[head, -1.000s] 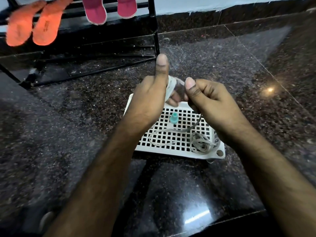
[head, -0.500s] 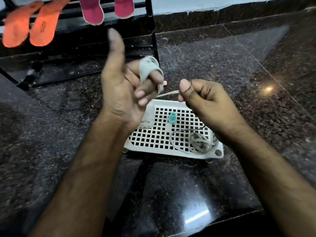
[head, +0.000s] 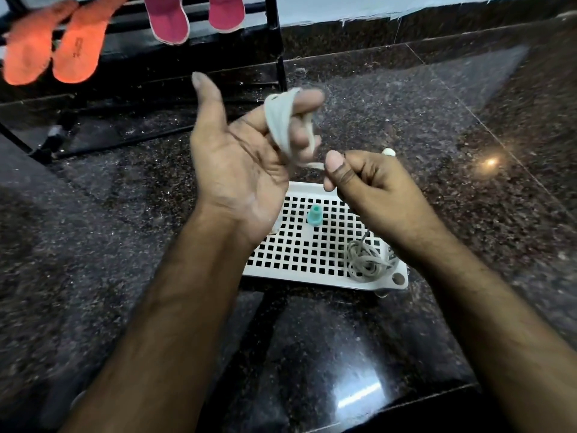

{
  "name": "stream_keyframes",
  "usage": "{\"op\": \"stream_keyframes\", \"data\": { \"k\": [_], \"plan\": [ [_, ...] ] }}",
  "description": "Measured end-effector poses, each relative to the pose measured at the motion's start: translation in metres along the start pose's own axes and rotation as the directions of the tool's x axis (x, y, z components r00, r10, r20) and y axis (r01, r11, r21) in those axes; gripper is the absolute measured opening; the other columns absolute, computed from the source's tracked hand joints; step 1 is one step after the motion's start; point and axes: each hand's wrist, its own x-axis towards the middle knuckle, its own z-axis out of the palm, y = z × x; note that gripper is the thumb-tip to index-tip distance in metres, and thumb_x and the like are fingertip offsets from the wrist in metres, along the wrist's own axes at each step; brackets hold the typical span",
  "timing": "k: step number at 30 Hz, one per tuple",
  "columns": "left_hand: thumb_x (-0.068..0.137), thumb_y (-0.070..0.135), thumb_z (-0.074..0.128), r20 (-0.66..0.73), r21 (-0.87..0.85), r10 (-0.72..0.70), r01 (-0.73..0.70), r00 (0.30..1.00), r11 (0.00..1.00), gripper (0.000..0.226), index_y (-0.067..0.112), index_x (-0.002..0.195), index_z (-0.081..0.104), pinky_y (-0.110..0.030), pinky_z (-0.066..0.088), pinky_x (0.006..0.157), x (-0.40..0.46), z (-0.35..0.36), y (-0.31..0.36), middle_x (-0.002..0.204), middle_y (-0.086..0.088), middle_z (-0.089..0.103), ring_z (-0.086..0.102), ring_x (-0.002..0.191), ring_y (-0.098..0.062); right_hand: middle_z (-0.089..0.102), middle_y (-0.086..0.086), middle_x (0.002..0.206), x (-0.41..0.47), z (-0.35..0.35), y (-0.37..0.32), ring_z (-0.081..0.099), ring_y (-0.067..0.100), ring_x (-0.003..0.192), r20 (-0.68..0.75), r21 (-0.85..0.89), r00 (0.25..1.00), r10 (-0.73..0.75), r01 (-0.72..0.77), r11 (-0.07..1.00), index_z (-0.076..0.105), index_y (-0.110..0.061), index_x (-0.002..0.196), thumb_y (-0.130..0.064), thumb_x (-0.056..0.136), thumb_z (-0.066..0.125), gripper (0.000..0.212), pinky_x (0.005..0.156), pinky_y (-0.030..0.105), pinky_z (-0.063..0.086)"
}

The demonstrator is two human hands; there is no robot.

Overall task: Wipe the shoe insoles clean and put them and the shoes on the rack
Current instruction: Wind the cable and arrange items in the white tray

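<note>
A white shoelace (head: 278, 120) is wound around the half-bent fingers of my left hand (head: 237, 164), which is raised palm up with the thumb straight. My right hand (head: 374, 189) pinches the free end of that lace just to the right, above a white perforated tray (head: 312, 257). Two orange insoles (head: 50, 45) and two pink insoles (head: 168, 17) hang on the black shoe rack (head: 277, 42) at the top left. No shoes are in view.
On the tray lie a small teal cap (head: 314, 215) and a second coiled lace (head: 365, 260). The tray sits on a dark speckled granite floor (head: 437, 120). The rack's lower bars (head: 125, 142) run across the floor at the left.
My left hand has lifted off the tray and turned palm up, taking more lace around its fingers. My right hand stayed near the tray's far edge, still pinching the lace end.
</note>
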Motion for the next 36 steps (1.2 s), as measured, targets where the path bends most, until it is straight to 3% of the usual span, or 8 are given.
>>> {"op": "stream_keyframes", "data": {
  "k": [2, 5, 10, 14, 19, 24, 31, 36],
  "plan": [
    [0.097, 0.073, 0.002, -0.042, 0.032, -0.038, 0.039, 0.998, 0.999, 0.104, 0.000, 0.070, 0.072, -0.038, 0.044, 0.084, -0.002, -0.002, 0.004, 0.039, -0.004, 0.043, 0.042, 0.039, -0.019, 0.038, -0.005, 0.055, 0.001, -0.003, 0.003, 0.032, 0.010, 0.049, -0.062, 0.018, 0.998, 0.034, -0.033, 0.999, 0.063, -0.014, 0.075, -0.046, 0.100, 0.052, 0.043, 0.049, 0.024, 0.028],
    [0.095, 0.071, -0.005, -0.082, 0.507, -0.090, 0.119, 0.993, 0.854, 0.110, -0.002, 0.070, 0.072, -0.029, 0.042, 0.061, -0.003, -0.001, 0.004, 0.041, -0.009, 0.048, 0.044, 0.042, -0.026, 0.050, -0.005, 0.057, 0.004, -0.006, 0.004, 0.040, 0.012, 0.053, -0.135, 0.050, 0.990, 0.040, -0.033, 0.998, 0.063, -0.014, 0.073, -0.050, 0.098, 0.053, 0.045, 0.054, 0.027, 0.033],
    [0.090, 0.078, 0.001, -0.109, 0.768, -0.065, 0.125, 0.992, 0.628, 0.096, 0.019, 0.113, 0.074, -0.043, 0.042, 0.108, 0.000, 0.001, -0.016, 0.106, -0.004, 0.076, 0.071, 0.105, -0.013, 0.060, -0.011, 0.061, 0.002, -0.002, -0.003, 0.050, 0.000, 0.059, -0.119, 0.043, 0.992, -0.048, 0.054, 0.998, 0.061, -0.019, 0.074, -0.039, 0.102, 0.051, 0.035, 0.060, 0.021, 0.040],
    [0.094, 0.075, 0.008, -0.169, 0.430, -0.009, 0.082, 0.986, 0.899, 0.091, 0.011, 0.147, 0.046, -0.044, 0.038, 0.116, 0.004, 0.003, -0.021, 0.135, -0.002, 0.065, 0.061, 0.125, -0.010, 0.045, -0.013, 0.056, 0.001, 0.000, -0.004, 0.037, 0.002, 0.051, -0.024, 0.058, 0.998, -0.061, 0.062, 0.996, 0.063, -0.010, 0.082, -0.029, 0.105, 0.047, 0.034, 0.050, 0.017, 0.031],
    [0.103, 0.062, 0.022, -0.106, -0.151, -0.056, 0.040, 0.993, 0.988, 0.074, 0.004, 0.100, 0.068, -0.035, 0.050, 0.072, 0.003, 0.008, -0.013, 0.069, -0.003, 0.062, 0.062, 0.067, -0.017, 0.038, 0.002, 0.056, 0.000, 0.001, 0.002, 0.032, 0.012, 0.050, 0.029, 0.036, 1.000, 0.010, -0.011, 0.999, 0.067, -0.013, 0.080, -0.035, 0.102, 0.051, 0.035, 0.046, 0.023, 0.027],
    [0.106, 0.040, 0.044, -0.153, -0.289, -0.111, 0.063, 0.982, 0.955, 0.040, 0.014, 0.078, 0.054, -0.033, 0.026, 0.094, 0.004, 0.008, -0.020, 0.047, 0.007, 0.034, 0.033, 0.043, -0.006, 0.073, -0.003, 0.076, 0.003, -0.002, 0.003, 0.065, 0.020, 0.067, -0.150, 0.088, 0.987, -0.058, 0.072, 0.994, 0.075, -0.014, 0.082, -0.030, 0.088, 0.074, 0.018, 0.064, 0.030, 0.052],
    [0.105, 0.041, 0.043, -0.020, -0.294, -0.183, 0.169, 0.983, 0.941, 0.047, 0.017, 0.066, 0.049, -0.026, 0.012, 0.061, 0.003, 0.003, -0.021, 0.042, 0.008, 0.028, 0.025, 0.036, -0.004, 0.064, -0.012, 0.062, -0.001, -0.001, -0.008, 0.052, -0.002, 0.053, -0.194, 0.332, 0.981, 0.021, 0.045, 0.942, 0.071, -0.009, 0.090, -0.013, 0.087, 0.074, 0.006, 0.043, 0.017, 0.039],
    [0.105, 0.043, 0.043, -0.011, -0.185, -0.214, 0.208, 0.977, 0.960, 0.048, 0.019, 0.063, 0.050, -0.036, -0.001, 0.068, 0.000, 0.008, -0.024, 0.041, 0.010, 0.029, 0.024, 0.035, -0.003, 0.069, 0.000, 0.077, -0.003, -0.001, -0.009, 0.055, 0.004, 0.065, -0.157, 0.427, 0.977, 0.146, -0.066, 0.902, 0.076, -0.012, 0.095, -0.020, 0.088, 0.073, 0.011, 0.047, 0.020, 0.042]
  ]
}}
